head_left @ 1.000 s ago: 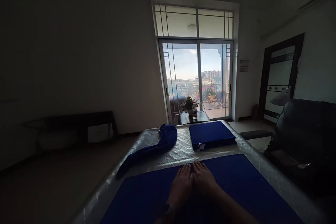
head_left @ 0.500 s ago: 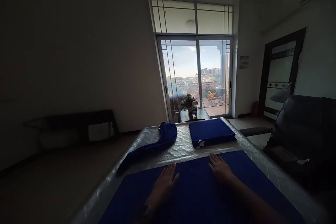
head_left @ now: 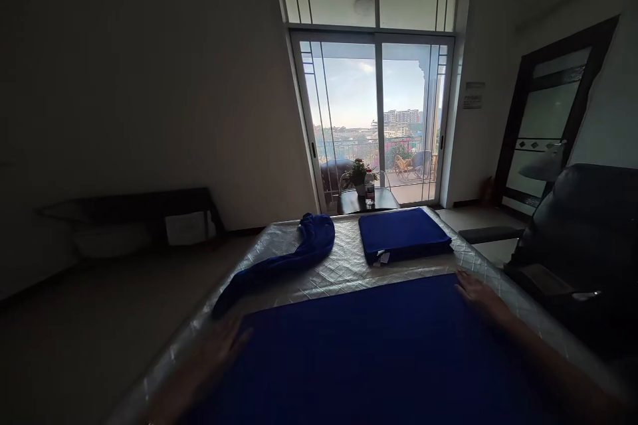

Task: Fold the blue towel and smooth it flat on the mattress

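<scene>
A flat blue cloth is spread over the near part of a silvery quilted mattress. At the cloth's far left corner lies my left hand, slightly blurred, its fingers stretched out and holding nothing. My right hand rests at the far right corner, fingers extended over the edge, also without anything in it. Farther back, a neatly folded blue cloth with a white tag sits on the mattress. To its left is a crumpled blue cloth, trailing toward the left edge.
Beyond the mattress stands a small dark table with a potted plant and a bottle. Behind it are glass sliding doors. A black chair is on the right, and a low dark bench along the left wall.
My hands have moved apart across the blue cloth, the left one to its left corner and the right one to its right corner. The view has tilted down slightly.
</scene>
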A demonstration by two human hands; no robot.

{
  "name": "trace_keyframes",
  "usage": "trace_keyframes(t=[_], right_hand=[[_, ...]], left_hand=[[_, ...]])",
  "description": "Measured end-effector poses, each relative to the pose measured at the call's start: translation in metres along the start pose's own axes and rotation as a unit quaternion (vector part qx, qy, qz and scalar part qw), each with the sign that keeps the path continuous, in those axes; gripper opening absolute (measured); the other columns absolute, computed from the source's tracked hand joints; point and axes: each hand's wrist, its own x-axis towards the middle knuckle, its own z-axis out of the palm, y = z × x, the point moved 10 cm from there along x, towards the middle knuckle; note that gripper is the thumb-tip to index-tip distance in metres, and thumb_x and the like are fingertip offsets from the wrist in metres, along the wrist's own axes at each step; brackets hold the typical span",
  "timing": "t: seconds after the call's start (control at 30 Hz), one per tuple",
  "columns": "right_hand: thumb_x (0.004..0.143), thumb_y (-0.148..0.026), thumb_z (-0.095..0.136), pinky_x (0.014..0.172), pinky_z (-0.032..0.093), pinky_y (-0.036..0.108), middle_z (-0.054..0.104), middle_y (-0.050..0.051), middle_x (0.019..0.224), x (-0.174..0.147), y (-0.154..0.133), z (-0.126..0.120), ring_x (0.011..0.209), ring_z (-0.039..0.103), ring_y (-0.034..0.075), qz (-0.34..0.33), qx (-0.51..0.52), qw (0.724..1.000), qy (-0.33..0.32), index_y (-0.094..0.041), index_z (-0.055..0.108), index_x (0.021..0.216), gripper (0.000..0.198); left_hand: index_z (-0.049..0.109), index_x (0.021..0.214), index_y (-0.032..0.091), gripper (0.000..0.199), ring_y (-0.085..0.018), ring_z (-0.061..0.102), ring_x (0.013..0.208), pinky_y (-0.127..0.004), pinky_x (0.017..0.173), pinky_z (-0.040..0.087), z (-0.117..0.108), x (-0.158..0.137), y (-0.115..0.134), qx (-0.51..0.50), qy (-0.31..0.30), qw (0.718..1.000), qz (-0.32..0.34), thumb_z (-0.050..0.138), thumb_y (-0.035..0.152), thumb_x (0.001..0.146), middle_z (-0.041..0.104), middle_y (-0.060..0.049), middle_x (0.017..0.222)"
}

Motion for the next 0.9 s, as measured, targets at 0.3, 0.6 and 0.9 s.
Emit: trace_keyframes(t=[0.3, 0.6, 0.9], right_hand=[[0.100, -0.039, 0.018, 0.125, 0.020, 0.036, 0.026, 0.011, 0.166, 0.000, -0.009, -0.003, 0.154, 0.021, 0.018, 0.009, -0.040, 0.999, -0.010, -0.010, 0.027, 0.157, 0.065], [0.096, -0.023, 0.024, 0.126, 0.011, 0.049, 0.038, 0.022, 0.159, -0.016, -0.052, -0.046, 0.152, 0.027, 0.030, 0.022, -0.073, 0.996, 0.036, 0.001, 0.039, 0.150, 0.061], [0.099, -0.041, 0.028, 0.123, 0.028, 0.037, 0.038, 0.005, 0.160, -0.051, -0.255, -0.015, 0.149, 0.034, 0.021, -0.186, 0.043, 0.981, 0.045, -0.021, 0.042, 0.153, 0.060]], left_hand=[[0.027, 0.156, 0.011, 0.070, -0.020, 0.024, 0.153, -0.035, 0.121, 0.024, -0.001, -0.005, 0.015, 0.009, -0.045, 0.999, 0.007, 0.018, 0.049, 0.099, 0.032, -0.008, 0.164], [0.033, 0.152, 0.002, 0.061, -0.025, 0.026, 0.152, -0.043, 0.123, 0.021, -0.037, -0.018, 0.055, 0.056, 0.000, 0.998, 0.025, 0.024, 0.034, 0.101, 0.033, -0.017, 0.162], [0.046, 0.149, 0.014, 0.053, -0.022, 0.037, 0.147, -0.040, 0.121, 0.036, -0.013, -0.041, 0.267, -0.004, 0.025, 0.967, 0.252, 0.031, 0.038, 0.103, 0.045, -0.012, 0.157]])
